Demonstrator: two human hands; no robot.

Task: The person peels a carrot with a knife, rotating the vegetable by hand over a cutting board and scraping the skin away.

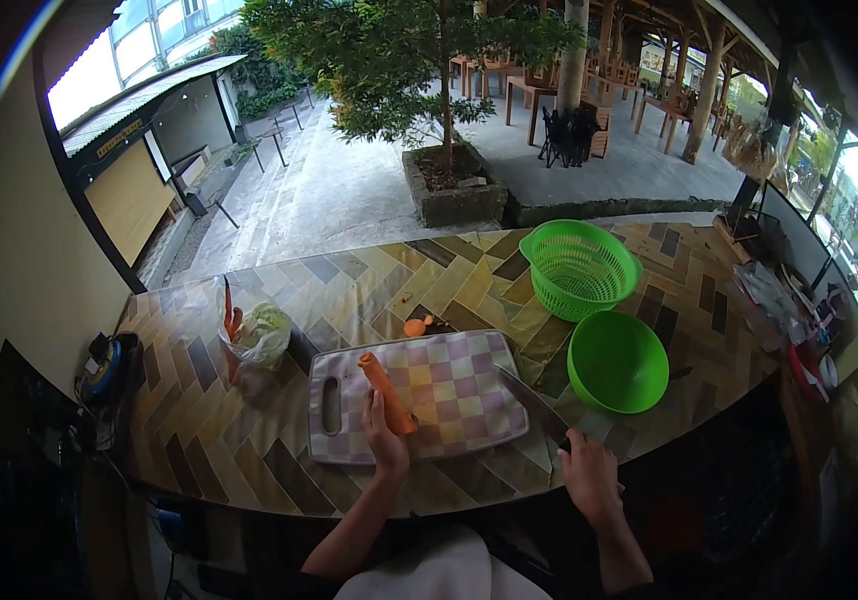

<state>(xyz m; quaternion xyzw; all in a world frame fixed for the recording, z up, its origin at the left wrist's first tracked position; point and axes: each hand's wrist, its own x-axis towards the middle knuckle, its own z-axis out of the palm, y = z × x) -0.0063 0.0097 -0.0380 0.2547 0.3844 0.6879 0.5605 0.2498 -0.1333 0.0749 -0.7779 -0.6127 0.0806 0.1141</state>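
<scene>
My left hand (pixel 384 440) grips a thick orange carrot (pixel 387 392), holding it at a slant over the checkered cutting board (pixel 494 385). Its fingers press the carrot's left side, and the thumb is hard to see. In my right hand (pixel 591 472) is the dark handle of a knife. The knife blade (pixel 531 398) points up and left across the board's right edge, apart from the carrot. Just beyond the board's far edge lie some cut carrot pieces (pixel 415 327).
A green colander (pixel 581 268) and a green bowl (pixel 617 362) stand to the right of the board. On the left sits a plastic bag (pixel 261 338) with vegetables. Assorted items (pixel 777 300) crowd the table's right end. A planted tree (pixel 445 110) is beyond the table.
</scene>
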